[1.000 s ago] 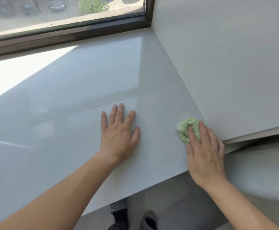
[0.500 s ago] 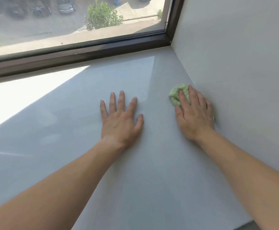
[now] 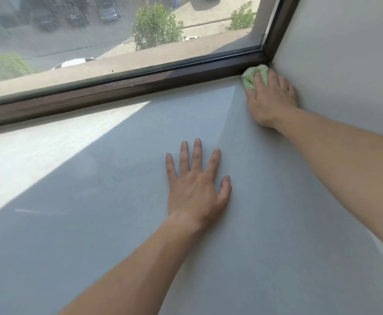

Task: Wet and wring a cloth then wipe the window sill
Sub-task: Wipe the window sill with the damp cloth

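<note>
Two hands flat on the sill (image 3: 95, 201): my right hand (image 3: 270, 103) presses the cloth (image 3: 250, 81) under straight fingers (image 3: 257, 84) into the far right corner; left hand (image 3: 197, 187) spread nearer me. Free sill lies leftward.

grey window sill (image 3: 90, 235); green cloth (image 3: 249, 81) in its far corner, left hand (image 3: 197, 187) flat.

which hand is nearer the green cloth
Right. The right hand presses the green cloth into the sill's far corner; the left hand lies flat on the window sill, well short of it.
</note>
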